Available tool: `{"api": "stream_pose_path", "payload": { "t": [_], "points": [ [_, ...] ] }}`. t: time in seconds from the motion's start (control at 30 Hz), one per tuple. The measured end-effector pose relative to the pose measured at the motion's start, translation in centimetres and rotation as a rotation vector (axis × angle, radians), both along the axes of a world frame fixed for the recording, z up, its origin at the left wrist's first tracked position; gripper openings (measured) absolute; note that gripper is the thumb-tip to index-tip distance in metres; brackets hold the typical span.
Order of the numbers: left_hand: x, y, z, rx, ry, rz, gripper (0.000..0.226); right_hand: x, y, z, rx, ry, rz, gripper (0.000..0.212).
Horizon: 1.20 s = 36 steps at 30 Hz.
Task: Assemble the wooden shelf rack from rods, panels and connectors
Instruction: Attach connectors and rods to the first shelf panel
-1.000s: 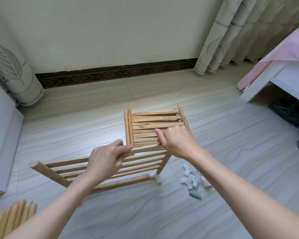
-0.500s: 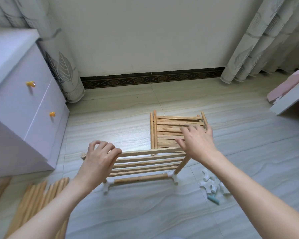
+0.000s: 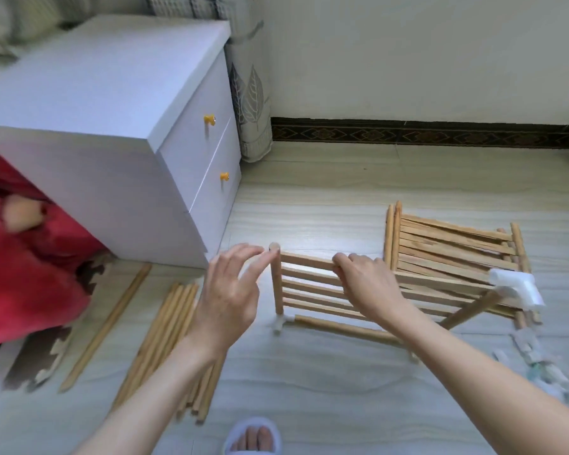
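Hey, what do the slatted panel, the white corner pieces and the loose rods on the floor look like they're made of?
Slatted panel: pale wood, apparently unfinished, going by its matte tan look; motion blur hides any grain. White corner pieces: probably plastic, smooth and uniformly white with a moulded shape. Loose rods: the same light wood, round and plain.

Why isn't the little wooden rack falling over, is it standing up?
Standing up. The slatted rack rests on its white connector on the floor, post upright, and the right hand grips its top slat.
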<state>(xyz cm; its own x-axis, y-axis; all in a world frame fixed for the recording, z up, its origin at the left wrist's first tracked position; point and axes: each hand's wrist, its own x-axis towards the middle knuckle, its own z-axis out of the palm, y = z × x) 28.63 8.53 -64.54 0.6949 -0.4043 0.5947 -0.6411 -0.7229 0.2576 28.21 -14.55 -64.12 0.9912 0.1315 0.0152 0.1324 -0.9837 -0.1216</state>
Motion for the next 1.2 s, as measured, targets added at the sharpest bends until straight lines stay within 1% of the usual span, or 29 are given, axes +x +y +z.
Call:
{"api": "stream_pose_path", "payload": {
  "t": [0.1,0.13,0.2,0.33,0.37,0.43,0.5,0.57,0.67,0.8,0.87,0.93,1.03,1.13,1.2],
  "points": [
    [-0.2,4.5,-3.0,-0.080,0.222,0.203,0.046,0.5,1.6,-0.8,-0.028,-0.040,-0.036,0.005],
    [-0.4,6.0,-4.4,-0.071,0.318,0.261,0.045,0.7,2.1,-1.0,-0.032,-0.046,-0.056,0.004],
    [-0.9,9.2,-7.8,-0.014,0.514,0.357,0.044,1.2,3.0,-1.2,-0.048,-0.044,-0.093,0.013],
    [-2.5,15.2,-13.5,0.138,0.874,0.619,0.049,2.8,5.1,-1.6,-0.065,-0.115,-0.229,0.028],
    [-2.6,16.3,-14.4,0.162,0.936,0.669,0.051,3.2,5.5,-2.1,-0.066,-0.150,-0.260,0.029],
    [-1.7,18.0,-15.7,0.205,1.037,0.754,0.054,3.5,6.2,-3.5,-0.056,-0.284,-0.290,0.027],
    [0.2,19.4,-16.7,0.229,1.114,0.855,0.058,3.7,6.4,-4.5,-0.083,-0.427,-0.310,0.025],
    [2.5,20.7,-17.5,0.250,1.173,0.949,0.062,3.9,6.2,-5.1,-0.086,-0.504,-0.300,0.023],
    [5.4,22.5,-19.0,0.319,1.193,0.979,0.070,4.3,5.9,-5.5,-0.062,-0.576,-0.287,0.021],
    [7.8,23.5,-20.4,0.308,1.196,0.978,0.073,4.3,5.8,-5.9,-0.044,-0.615,-0.272,0.021],
    [8.3,23.2,-20.9,0.328,1.155,0.992,0.067,4.4,5.8,-6.0,-0.031,-0.622,-0.271,0.022],
    [8.2,22.7,-21.3,0.348,1.071,0.984,0.053,4.5,5.8,-6.1,-0.026,-0.620,-0.276,0.023],
    [7.7,21.9,-22.1,0.374,0.977,0.904,0.031,4.6,5.9,-6.1,-0.029,-0.613,-0.279,0.023],
    [7.2,20.9,-21.8,0.349,0.878,0.859,0.028,4.5,6.2,-6.2,-0.037,-0.600,-0.263,0.021],
    [6.6,19.5,-20.5,0.245,0.782,0.855,0.030,4.6,6.3,-6.0,-0.044,-0.583,-0.252,0.020]
  ]
}}
